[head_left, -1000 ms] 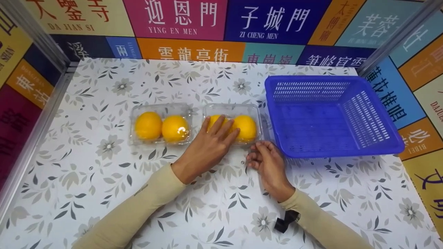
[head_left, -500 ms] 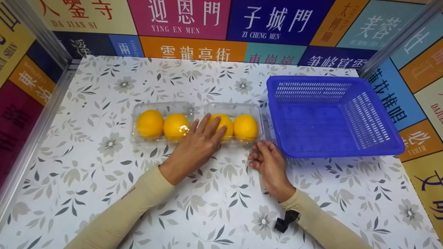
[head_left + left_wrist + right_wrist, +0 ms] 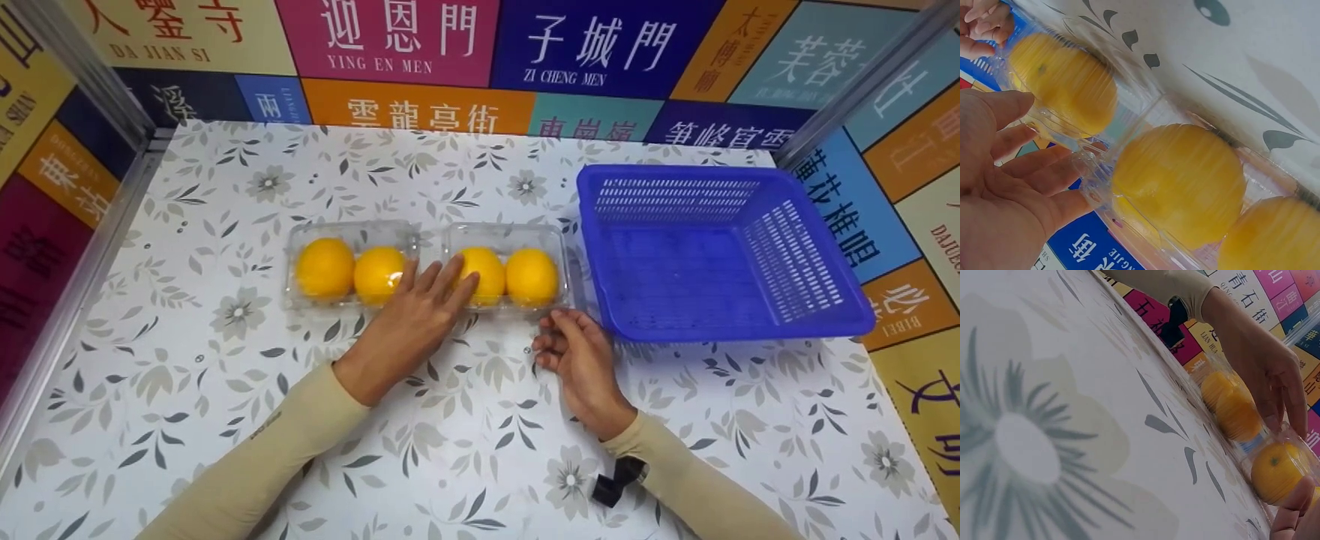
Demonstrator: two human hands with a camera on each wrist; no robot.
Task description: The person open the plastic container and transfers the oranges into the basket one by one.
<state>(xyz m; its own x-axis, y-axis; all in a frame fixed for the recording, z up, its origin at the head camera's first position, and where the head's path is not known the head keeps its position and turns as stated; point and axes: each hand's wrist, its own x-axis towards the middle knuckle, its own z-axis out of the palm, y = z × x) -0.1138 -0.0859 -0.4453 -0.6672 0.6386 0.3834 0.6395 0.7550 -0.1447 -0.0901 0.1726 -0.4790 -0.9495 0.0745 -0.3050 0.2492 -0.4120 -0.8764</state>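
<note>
Two clear plastic boxes stand side by side in the head view, a left box (image 3: 431, 244) and a right box (image 3: 517, 234), each with oranges (image 3: 531, 277) inside. My left hand (image 3: 401, 326) lies over the gap between them, fingers extended and slightly bent. In the left wrist view its palm (image 3: 1010, 191) faces the boxes, with the fingertips at their edges. My right hand (image 3: 585, 371) stays by the right box's front right corner, its fingers loosely curled. Whether its fingertips (image 3: 1303, 492) touch the plastic, I cannot tell.
A blue-purple plastic basket (image 3: 675, 270) with slotted walls stands to the right of the boxes, nothing inside. A flower-patterned cover (image 3: 480, 450) lies on the table. Printed panels (image 3: 420, 37) rise at the back and sides. A black strap (image 3: 619, 480) circles my right wrist.
My left hand has slid left from over the right box's oranges to the gap between the boxes. My right hand has barely moved. The boxes stay in place.
</note>
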